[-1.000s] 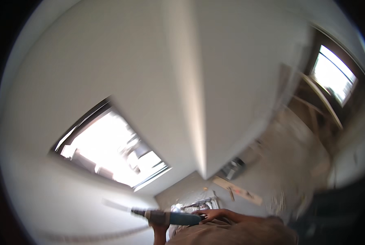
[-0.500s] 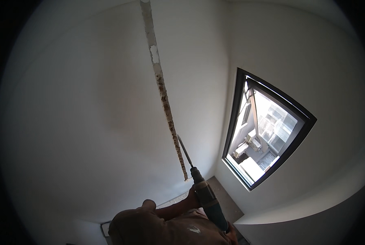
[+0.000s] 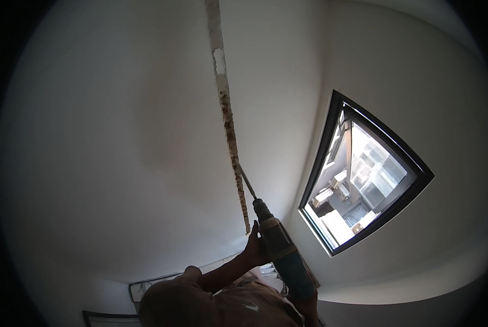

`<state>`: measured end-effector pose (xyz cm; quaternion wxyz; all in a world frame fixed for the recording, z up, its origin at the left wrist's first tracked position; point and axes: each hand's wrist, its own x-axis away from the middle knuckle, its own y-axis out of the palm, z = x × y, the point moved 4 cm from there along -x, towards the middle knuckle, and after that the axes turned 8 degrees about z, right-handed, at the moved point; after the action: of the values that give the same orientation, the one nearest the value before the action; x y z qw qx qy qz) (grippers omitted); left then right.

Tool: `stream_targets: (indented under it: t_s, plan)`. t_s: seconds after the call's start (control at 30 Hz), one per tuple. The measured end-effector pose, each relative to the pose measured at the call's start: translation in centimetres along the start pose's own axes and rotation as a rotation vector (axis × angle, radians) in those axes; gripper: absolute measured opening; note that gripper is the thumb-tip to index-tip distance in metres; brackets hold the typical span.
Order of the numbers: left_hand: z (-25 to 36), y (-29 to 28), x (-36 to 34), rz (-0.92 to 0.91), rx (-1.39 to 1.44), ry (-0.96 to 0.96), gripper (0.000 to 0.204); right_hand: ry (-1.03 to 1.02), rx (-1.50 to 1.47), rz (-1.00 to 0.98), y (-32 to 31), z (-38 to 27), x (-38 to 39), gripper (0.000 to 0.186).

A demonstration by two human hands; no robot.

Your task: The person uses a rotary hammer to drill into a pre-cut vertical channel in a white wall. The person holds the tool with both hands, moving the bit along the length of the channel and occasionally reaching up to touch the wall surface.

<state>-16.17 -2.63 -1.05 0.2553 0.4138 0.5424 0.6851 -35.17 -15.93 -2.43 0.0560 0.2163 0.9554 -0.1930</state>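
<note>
A teal-and-dark rotary hammer slants up and left, a long metal chisel bit in its nose. The bit's tip meets the right edge of a narrow groove in the white wall, where rough brown material shows. Around the front of the tool's body is my left hand, closed on it from the left side, thumb upward. My right hand grips the rear end, low in the picture; most of its fingers are in shadow or hidden behind the tool.
To the right, a black-framed window stands in the adjoining wall, with outdoor units and a building beyond the glass. My brown sleeve and shirt fill the bottom. A dark-edged pale panel lies at lower left.
The rotary hammer and both hands have risen, and the bit's tip now sits higher along the groove. The view has also shifted, with the window and upper groove farther right.
</note>
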Motion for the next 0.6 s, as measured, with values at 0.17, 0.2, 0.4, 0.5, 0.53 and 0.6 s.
stream_targets:
  t_s: [0.17, 0.2, 0.4, 0.5, 0.53, 0.6]
  plan:
    - [2.9, 4.6, -0.4, -0.201, -0.075, -0.024, 0.065, -0.015, 0.314, 0.004, -0.2, 0.2, -2.2, 0.059]
    - [3.6, 5.6, -0.3, -0.253, -0.094, -0.022, 0.064, 0.036, 0.256, 0.000, -0.5, -0.9, -3.1, 0.053]
    - [7.6, 13.7, -2.8, -0.320, -0.555, 0.370, 0.061, -0.052, -0.547, -0.026, -2.2, -12.7, -8.4, 0.065]
    - [9.3, 16.9, -2.5, -0.374, -0.529, 0.410, 0.063, -0.046, -0.619, 0.059, -0.8, -14.4, -9.5, 0.090]
    - [9.8, 17.6, -2.4, -0.378, -0.541, 0.411, 0.065, -0.060, -0.604, 0.082, -0.5, -14.4, -9.7, 0.091]
    - [10.4, 18.3, -2.0, -0.341, -0.584, 0.448, 0.071, -0.082, -0.578, 0.128, 0.0, -14.0, -10.0, 0.093]
